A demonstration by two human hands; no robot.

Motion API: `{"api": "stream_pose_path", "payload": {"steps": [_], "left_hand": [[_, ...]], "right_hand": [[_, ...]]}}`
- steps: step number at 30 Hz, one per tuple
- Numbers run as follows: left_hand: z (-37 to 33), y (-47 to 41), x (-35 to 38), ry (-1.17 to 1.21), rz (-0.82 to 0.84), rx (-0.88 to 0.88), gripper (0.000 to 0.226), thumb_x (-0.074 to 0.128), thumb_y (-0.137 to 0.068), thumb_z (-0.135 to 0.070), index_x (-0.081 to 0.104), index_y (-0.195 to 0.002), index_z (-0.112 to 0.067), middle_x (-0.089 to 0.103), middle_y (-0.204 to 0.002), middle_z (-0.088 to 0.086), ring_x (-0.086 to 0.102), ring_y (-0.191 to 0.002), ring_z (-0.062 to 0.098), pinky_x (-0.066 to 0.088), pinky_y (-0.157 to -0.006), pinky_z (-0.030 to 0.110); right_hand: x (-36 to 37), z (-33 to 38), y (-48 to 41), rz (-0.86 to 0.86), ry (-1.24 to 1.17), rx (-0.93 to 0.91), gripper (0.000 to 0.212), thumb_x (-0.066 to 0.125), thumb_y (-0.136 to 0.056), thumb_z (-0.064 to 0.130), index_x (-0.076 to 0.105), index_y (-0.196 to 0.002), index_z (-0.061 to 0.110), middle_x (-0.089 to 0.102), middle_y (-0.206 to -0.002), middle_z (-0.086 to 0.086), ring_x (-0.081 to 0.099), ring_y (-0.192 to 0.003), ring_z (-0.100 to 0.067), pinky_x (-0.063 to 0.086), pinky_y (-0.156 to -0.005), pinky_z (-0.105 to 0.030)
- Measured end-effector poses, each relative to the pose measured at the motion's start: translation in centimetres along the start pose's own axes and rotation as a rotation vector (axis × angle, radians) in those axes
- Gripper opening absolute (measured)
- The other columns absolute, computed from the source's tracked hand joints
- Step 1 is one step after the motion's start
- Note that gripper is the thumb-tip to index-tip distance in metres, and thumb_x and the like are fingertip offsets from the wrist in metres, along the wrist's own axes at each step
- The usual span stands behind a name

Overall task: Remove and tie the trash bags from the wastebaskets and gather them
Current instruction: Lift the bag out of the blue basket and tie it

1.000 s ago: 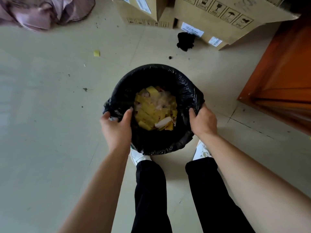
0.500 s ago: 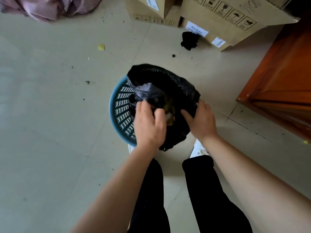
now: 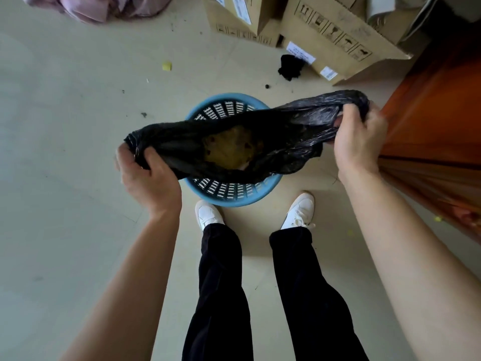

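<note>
A black trash bag [image 3: 286, 131] hangs stretched wide above a round blue slotted wastebasket [image 3: 231, 199] on the floor in front of my feet. Yellowish waste shows through the bag's open mouth. My left hand [image 3: 145, 175] is closed on the bag's left edge, left of the basket. My right hand [image 3: 359, 142] is closed on the bunched right edge, held out to the right and a little higher. The bag's bottom still dips inside the basket.
Cardboard boxes [image 3: 333, 35] stand at the back right, with a small black clump [image 3: 290, 66] on the floor before them. An orange-brown wooden cabinet [image 3: 437, 121] is close on the right. A pink cloth heap [image 3: 99, 6] lies back left. A yellow scrap [image 3: 166, 66] lies on the floor.
The bag's rim came off the basket. Both hands first gathered it at the middle, then moved apart, pulling the mouth wide and lifting it; the blue basket is now exposed.
</note>
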State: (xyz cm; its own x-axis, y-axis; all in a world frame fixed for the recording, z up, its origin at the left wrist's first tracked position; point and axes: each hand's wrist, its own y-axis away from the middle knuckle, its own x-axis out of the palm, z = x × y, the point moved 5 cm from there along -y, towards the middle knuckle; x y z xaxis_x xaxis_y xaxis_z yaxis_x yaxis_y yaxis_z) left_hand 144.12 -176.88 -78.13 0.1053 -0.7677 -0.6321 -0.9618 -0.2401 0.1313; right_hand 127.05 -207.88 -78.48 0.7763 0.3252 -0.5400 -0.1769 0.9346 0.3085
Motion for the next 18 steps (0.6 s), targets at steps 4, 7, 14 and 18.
{"api": "stream_pose_path", "payload": {"steps": [4, 7, 14, 18], "left_hand": [[1.0, 0.7, 0.8, -0.007, 0.21, -0.081, 0.013, 0.052, -0.084, -0.027, 0.051, -0.095, -0.021, 0.054, -0.075, -0.009, 0.049, -0.058, -0.001, 0.043, -0.063, 0.023], [2.4, 1.0, 1.1, -0.007, 0.291, -0.222, 0.016, 0.055, -0.083, -0.042, 0.049, -0.087, -0.027, 0.057, -0.074, -0.006, 0.058, -0.066, 0.013, 0.056, -0.07, 0.045], [1.2, -1.2, 0.2, 0.013, 0.263, -0.081, 0.053, 0.061, -0.083, -0.062, 0.049, -0.118, -0.024, 0.053, -0.12, 0.001, 0.055, -0.111, 0.013, 0.048, -0.101, 0.04], [4.2, 0.7, 1.3, -0.332, 0.571, -0.129, 0.131, 0.075, -0.057, -0.078, 0.009, -0.156, -0.024, 0.019, -0.158, 0.003, 0.017, -0.149, 0.018, 0.018, -0.122, 0.04]], "right_hand": [[3.4, -1.9, 2.0, 0.494, 0.465, -0.02, 0.022, 0.056, -0.087, 0.028, 0.066, -0.105, 0.019, 0.066, -0.1, 0.004, 0.058, -0.094, -0.015, 0.042, -0.08, -0.024], [3.7, -2.2, 3.0, 0.565, 0.448, 0.034, 0.028, 0.055, -0.082, 0.028, 0.069, -0.105, 0.021, 0.073, -0.099, -0.003, 0.071, -0.089, -0.026, 0.058, -0.081, -0.039], [2.6, -2.2, 3.0, 0.329, -0.023, 0.128, 0.045, 0.072, -0.08, 0.033, 0.056, -0.12, 0.02, 0.064, -0.1, 0.005, 0.066, -0.09, -0.007, 0.056, -0.077, -0.026], [3.5, -5.7, 4.8, 0.483, 0.274, 0.178, 0.067, 0.079, -0.066, 0.054, 0.054, -0.119, 0.022, 0.06, -0.12, 0.003, 0.059, -0.109, -0.012, 0.048, -0.09, -0.026]]}}
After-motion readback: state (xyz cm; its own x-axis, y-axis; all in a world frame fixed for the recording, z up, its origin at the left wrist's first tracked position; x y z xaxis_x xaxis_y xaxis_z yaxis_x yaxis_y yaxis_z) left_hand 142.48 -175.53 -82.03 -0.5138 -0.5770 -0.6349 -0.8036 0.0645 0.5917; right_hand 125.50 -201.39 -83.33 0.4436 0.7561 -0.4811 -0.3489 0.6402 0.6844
